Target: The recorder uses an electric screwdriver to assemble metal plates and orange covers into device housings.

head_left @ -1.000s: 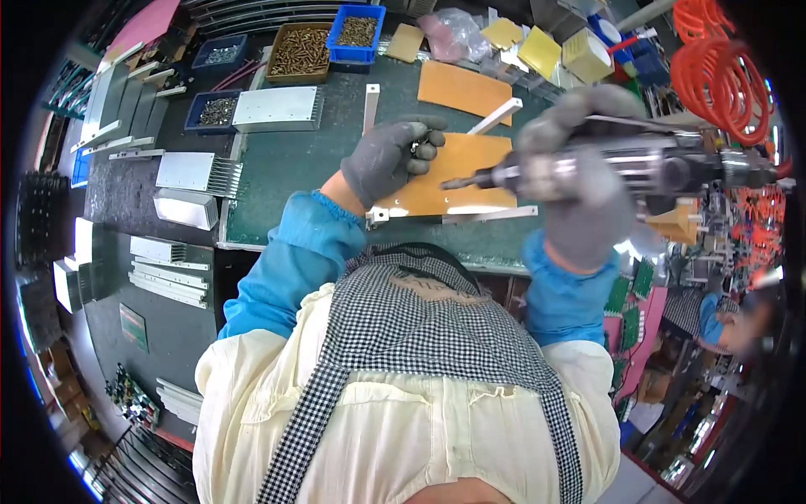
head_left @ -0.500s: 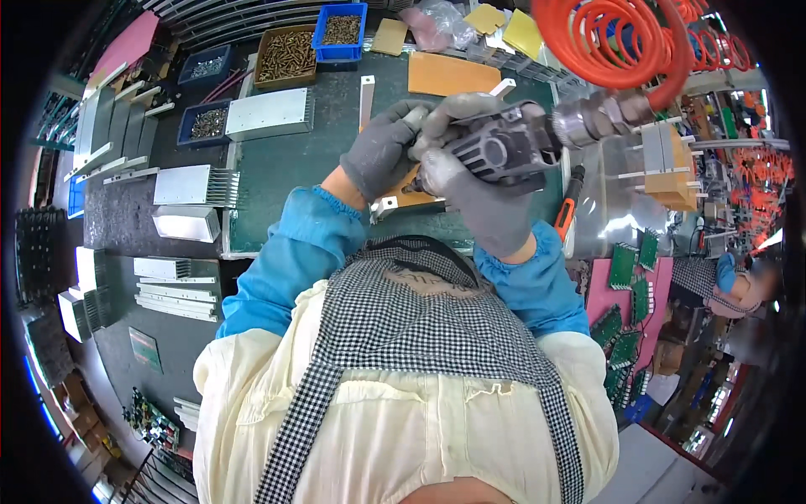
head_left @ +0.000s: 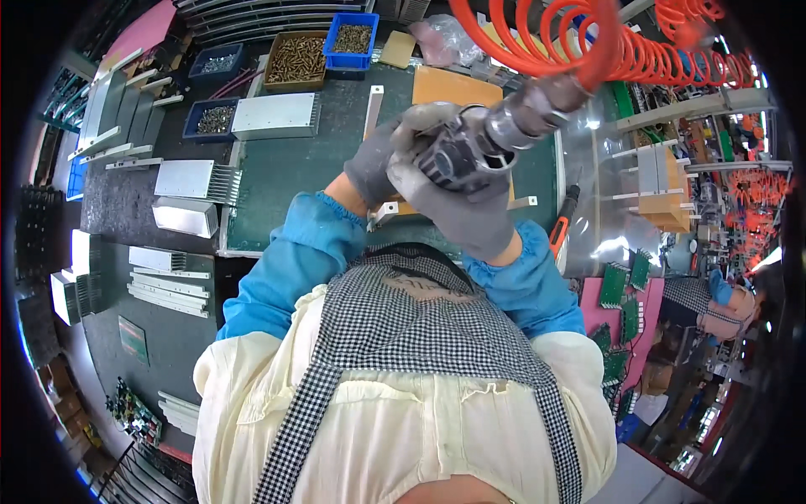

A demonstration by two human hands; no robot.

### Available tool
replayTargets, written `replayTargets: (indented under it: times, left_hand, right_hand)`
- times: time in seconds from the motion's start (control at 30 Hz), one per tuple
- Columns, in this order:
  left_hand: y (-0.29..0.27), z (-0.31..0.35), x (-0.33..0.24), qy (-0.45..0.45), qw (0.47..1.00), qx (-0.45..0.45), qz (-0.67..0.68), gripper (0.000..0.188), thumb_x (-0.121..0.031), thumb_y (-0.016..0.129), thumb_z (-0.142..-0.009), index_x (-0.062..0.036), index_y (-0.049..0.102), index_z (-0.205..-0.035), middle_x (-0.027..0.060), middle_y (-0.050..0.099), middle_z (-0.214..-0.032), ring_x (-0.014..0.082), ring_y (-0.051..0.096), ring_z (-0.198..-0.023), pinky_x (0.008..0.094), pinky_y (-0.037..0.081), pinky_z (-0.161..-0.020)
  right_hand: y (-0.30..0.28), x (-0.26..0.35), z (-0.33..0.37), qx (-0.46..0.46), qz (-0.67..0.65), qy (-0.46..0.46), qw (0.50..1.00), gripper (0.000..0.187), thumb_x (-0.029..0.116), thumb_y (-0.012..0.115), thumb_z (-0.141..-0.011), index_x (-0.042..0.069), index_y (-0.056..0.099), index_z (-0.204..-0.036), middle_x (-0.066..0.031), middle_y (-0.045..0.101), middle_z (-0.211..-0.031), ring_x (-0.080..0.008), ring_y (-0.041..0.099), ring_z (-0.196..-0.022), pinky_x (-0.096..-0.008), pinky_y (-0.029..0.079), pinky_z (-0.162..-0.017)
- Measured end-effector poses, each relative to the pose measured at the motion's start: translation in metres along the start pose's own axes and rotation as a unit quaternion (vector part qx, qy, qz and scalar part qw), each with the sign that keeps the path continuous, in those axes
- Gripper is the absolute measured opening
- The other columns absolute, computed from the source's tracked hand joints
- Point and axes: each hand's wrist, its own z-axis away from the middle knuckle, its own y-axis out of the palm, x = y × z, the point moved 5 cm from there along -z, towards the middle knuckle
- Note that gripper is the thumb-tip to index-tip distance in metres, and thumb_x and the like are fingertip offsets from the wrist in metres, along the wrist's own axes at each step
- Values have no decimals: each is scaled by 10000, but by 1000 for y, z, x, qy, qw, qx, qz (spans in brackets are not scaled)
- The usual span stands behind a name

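Note:
My right hand (head_left: 457,210), in a grey glove, wraps round a dark air screwdriver (head_left: 449,160) whose hose end points up to the right. Close against it on the left is my gloved left hand (head_left: 369,168); its fingers are mostly hidden behind the right hand and the tool. Below them lies an orange-brown board with pale metal bars round it: one bar (head_left: 374,109) stands out at the far left, and a bar end with a hole (head_left: 386,212) shows at the near side. The tool's tip is hidden.
A coiled red air hose (head_left: 537,50) hangs at the upper right. Boxes of screws, a blue bin (head_left: 351,40) and a brown box (head_left: 294,63), stand at the back. Finned metal blocks (head_left: 277,116) lie left. An orange-handled tool (head_left: 564,220) and green circuit boards (head_left: 613,286) lie right.
The air screwdriver has swung and shifted left, with its hose end now tilted farther up. My right hand has moved left with it and now covers the left hand's fingers.

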Motion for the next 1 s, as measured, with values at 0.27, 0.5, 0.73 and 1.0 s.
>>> replayTargets:
  times: [0.27,0.5,0.73,1.0]
  left_hand:
    - [-8,7,33,-334,893,-191,235,287,-205,480,-1015,26,504,-1184,56,553,-925,65,453,-656,164,383,-514]
    - [-8,5,31,-320,891,-175,270,271,-142,511,-996,-3,470,-1225,55,522,-976,58,421,-705,151,360,-527]
    - [-4,5,32,-317,894,-140,284,244,-164,513,-998,-14,497,-1189,31,502,-936,54,400,-700,153,347,-548]
    - [-5,5,34,-344,899,-117,246,270,-285,538,-993,-32,507,-1083,6,482,-838,51,368,-638,169,312,-508]
  right_hand:
    - [-56,54,-13,-199,-101,-144,964,413,-26,554,-791,29,517,-1198,-126,611,-1020,-226,630,-776,-388,555,-700]
    - [-74,37,-9,-268,-99,-209,935,413,-70,563,-809,16,499,-1208,-118,623,-998,-211,647,-801,-357,558,-727]
    - [-77,29,-5,-283,-103,-177,937,397,-74,559,-823,32,499,-1200,-109,619,-1022,-206,643,-827,-356,556,-737]
    - [-74,17,-11,-274,-140,-167,937,388,-79,554,-828,34,502,-1195,-107,617,-1021,-205,642,-830,-357,555,-741]
